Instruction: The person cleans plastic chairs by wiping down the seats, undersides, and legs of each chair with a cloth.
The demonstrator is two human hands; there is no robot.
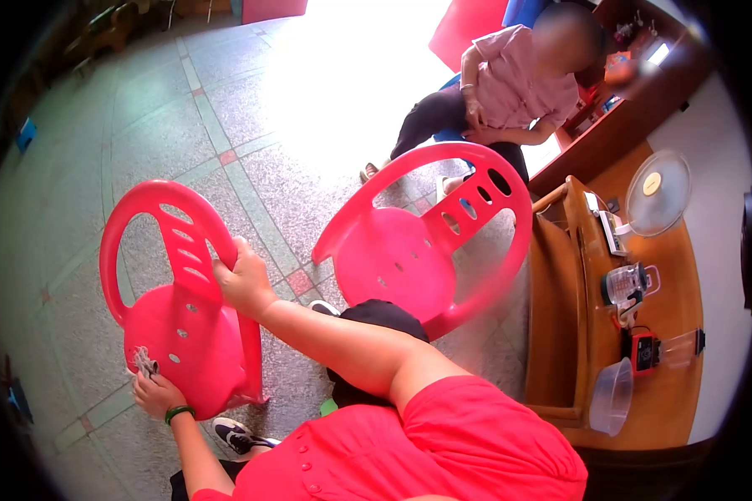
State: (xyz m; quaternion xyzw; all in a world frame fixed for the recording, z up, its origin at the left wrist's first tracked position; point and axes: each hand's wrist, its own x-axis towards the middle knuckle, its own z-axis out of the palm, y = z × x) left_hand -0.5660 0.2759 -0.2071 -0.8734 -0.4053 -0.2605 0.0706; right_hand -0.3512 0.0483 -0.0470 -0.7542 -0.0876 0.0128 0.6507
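A red plastic chair [200, 351] with a rounded, slotted back is tilted on the left side. My right hand [246, 280] is wrapped round the side of its curved back and arm rim. Lower down, my left hand [157, 396], with a dark green bracelet at the wrist, is closed on a crumpled greyish cloth [144, 361] against the edge of the seat. Beside it, to the right, is a second red chair [384, 250] of the same kind, not touched by either hand.
A person [518, 83] sits beyond the second chair. Along the right is a wooden table [677, 359] with a fan [658, 192], a glass jug [627, 285] and a clear plastic tub [612, 397]. A small blue object [27, 134] lies at the far left.
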